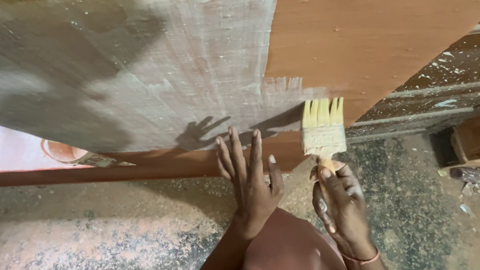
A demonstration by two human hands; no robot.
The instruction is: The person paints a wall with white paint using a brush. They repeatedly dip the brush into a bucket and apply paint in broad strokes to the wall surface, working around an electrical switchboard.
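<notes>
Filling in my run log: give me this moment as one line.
left hand: flat on board edge | right hand: holds paintbrush, bristles on wooden board | board: right part red-brown, rest bare | floor: dusty

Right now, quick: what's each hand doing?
Left hand: open, fingers spread, flat against the board.
Right hand: closed on the brush.
</notes>
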